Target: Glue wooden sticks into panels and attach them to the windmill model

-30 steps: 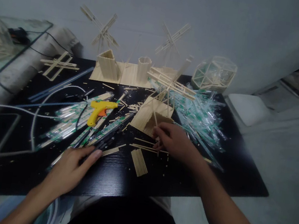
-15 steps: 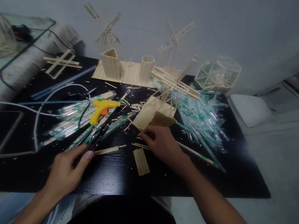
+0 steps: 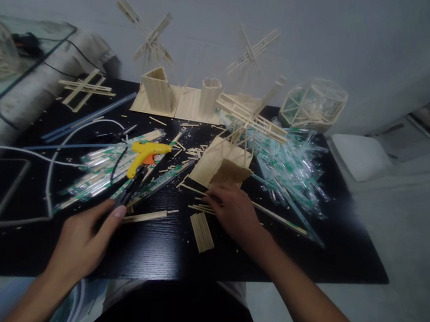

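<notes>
My left hand (image 3: 87, 233) is wrapped round a slim black hand tool (image 3: 130, 191), possibly pliers or cutters; its tip lies over the grip of a yellow glue gun (image 3: 145, 155). My right hand (image 3: 233, 213) is closed in a pinch at the end of a thin wooden stick (image 3: 194, 189). Just beyond it is a wooden windmill model (image 3: 208, 163), tipped over on its base. Below the right fingers lie several loose sticks (image 3: 201, 208) and a flat panel of joined sticks (image 3: 202, 233). Another small bundle of sticks (image 3: 149, 216) rests between my hands.
Two wooden bases with towers (image 3: 158, 92) stand at the back. Plastic-wrapped stick packs (image 3: 103, 170) lie left, clear wrappers (image 3: 296, 160) right. A white cable (image 3: 50, 178) loops across the black table (image 3: 166, 262). A geometric stick frame (image 3: 314, 103) stands at the back right.
My left hand has drawn back slightly left and down, with the black tool. The right hand stays near the same spot, with the stick showing more clearly at its fingertips.
</notes>
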### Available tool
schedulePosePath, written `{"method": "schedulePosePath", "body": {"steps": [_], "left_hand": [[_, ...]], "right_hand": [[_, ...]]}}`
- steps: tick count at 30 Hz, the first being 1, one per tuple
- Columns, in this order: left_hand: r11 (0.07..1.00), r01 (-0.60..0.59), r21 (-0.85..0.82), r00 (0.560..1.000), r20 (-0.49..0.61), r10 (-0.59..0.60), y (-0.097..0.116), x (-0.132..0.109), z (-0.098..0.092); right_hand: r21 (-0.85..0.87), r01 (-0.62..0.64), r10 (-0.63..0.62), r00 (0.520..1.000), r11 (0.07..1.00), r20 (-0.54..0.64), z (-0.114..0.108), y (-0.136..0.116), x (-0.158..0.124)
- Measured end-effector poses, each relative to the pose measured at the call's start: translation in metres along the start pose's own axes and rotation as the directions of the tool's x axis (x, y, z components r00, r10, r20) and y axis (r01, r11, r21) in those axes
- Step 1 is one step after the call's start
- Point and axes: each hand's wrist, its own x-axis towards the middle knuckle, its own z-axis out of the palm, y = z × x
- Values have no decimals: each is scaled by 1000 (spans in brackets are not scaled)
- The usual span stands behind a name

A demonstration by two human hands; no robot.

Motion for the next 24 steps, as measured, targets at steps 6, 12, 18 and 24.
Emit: {"method": "schedulePosePath", "body": {"steps": [6,12,18,24], "left_hand": [[980,4,199,995,94,-23,7,16,-17],[920,-167,355,982,147,122,3,26,-5],[838,-277,469,959,185,213,4,29,5],[772,-350,531,936,169,308,4,29,11]], "right_hand": [[-140,-63,58,998,988,-37,-4,11,-8],[-249,-38,16,996,968,-91,-1,18,-12],[-218,23,-52,990,976,-128,2,20,-15],[-130,148,-143,989,980,46,2,19,-14]]}}
